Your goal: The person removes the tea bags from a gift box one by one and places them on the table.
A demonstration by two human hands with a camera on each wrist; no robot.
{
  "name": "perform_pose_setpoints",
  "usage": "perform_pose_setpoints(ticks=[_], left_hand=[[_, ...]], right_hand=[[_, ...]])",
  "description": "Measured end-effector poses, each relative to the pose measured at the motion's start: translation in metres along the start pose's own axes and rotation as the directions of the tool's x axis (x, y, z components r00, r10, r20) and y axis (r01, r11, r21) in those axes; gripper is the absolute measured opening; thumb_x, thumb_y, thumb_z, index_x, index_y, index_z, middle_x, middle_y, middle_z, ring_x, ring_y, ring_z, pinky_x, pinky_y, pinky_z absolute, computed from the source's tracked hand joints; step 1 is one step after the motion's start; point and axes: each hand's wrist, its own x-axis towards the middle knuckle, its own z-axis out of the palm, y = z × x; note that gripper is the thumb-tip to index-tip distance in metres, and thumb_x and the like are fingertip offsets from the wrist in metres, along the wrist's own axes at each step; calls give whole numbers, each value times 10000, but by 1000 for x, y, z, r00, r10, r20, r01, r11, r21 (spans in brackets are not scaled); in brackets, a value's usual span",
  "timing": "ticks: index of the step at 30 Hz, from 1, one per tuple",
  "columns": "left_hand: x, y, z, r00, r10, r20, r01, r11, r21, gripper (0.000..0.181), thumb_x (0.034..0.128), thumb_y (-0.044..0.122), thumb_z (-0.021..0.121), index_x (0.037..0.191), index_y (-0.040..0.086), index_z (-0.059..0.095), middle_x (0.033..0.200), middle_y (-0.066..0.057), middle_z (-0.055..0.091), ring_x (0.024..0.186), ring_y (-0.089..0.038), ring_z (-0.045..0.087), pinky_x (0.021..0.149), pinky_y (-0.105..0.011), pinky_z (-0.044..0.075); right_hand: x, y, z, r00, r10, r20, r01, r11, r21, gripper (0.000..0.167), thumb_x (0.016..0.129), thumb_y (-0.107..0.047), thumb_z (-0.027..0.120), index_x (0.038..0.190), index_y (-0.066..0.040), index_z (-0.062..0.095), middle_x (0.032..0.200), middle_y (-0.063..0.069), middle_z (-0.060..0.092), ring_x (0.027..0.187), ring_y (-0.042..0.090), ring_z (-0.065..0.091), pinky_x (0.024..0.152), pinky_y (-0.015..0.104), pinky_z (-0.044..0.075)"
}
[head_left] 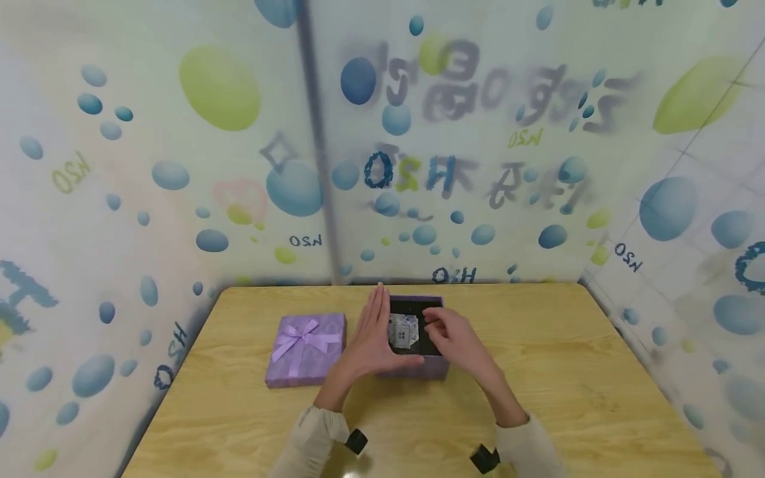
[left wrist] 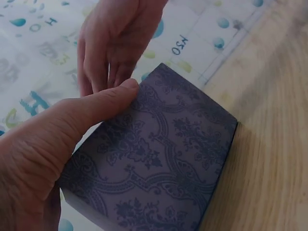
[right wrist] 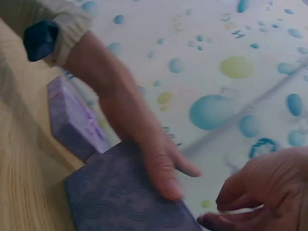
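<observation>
A purple patterned gift box [head_left: 418, 367] stands without its lid on the table. Inside its black lining lies a small grey and white patterned piece with a window-like square [head_left: 403, 334]. My left hand [head_left: 372, 338] rests against the box's near left corner, its fingers straight along the left side and its thumb along the near rim [left wrist: 110, 101]. Over the right part of the box is my right hand [head_left: 457, 337], its fingers loosely bent and the thumb apart from them. Nothing shows between them. In the left wrist view the box wall hides its fingertips.
Left of the box lies a lilac lid [head_left: 306, 350] with a ribbon bow. The wooden table [head_left: 574, 372] reaches back to a wall covering [head_left: 502, 166] printed with blue and green bubbles. Both wrists wear a small black device [head_left: 356, 441].
</observation>
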Motion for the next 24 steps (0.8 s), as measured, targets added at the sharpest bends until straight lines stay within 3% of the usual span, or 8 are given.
perform_pose_setpoints(ticks=[3,6,10,14,17,24], left_hand=[[1,-3,-1,1000,7,29,-7,1000,13,1513,717,773,806,1629,158,-232,1712,-11,-262,1598,-216,-170,1288,-509,64],[2,-5,0,998,3,61,-5,999,43,1513,712,773,804,1638,127,-203,1719,-35,-243,1596,-212,-176,1290,-496,54],[4,-6,2,995,-15,98,8,997,74,1511,707,817,767,1641,110,-187,1724,-44,-225,1606,-239,-149,1292,-475,46],[4,-6,3,994,-24,102,15,996,83,1507,708,850,738,1638,102,-182,1724,-44,-213,1614,-259,-113,1292,-468,45],[3,-4,3,995,-26,96,18,997,78,1504,711,849,738,1644,87,-163,1732,-60,-186,1616,-269,-98,1291,-476,45],[1,-1,-3,995,-48,85,42,996,77,1496,713,822,756,1657,66,-124,1744,-96,-141,1616,-285,-90,1290,-495,59]], right_hand=[[20,0,24,997,78,17,-74,987,-142,384,1004,1,600,1348,168,573,1230,300,655,1088,378,661,933,519,563],[32,2,40,977,201,74,-176,951,-254,411,996,-47,627,1310,206,550,1136,308,665,995,377,679,843,515,583],[38,8,51,943,318,98,-284,923,-257,288,964,-114,699,1093,137,643,893,178,667,736,260,650,639,409,565],[40,13,54,932,325,160,-295,938,-185,208,941,-161,736,936,41,689,737,64,619,601,174,558,551,312,470],[41,12,53,926,322,195,-296,943,-150,211,931,-180,754,902,18,685,692,40,588,565,158,520,528,291,425],[47,9,54,929,326,174,-301,941,-157,375,903,-187,789,1105,95,646,794,77,638,633,188,586,572,326,481]])
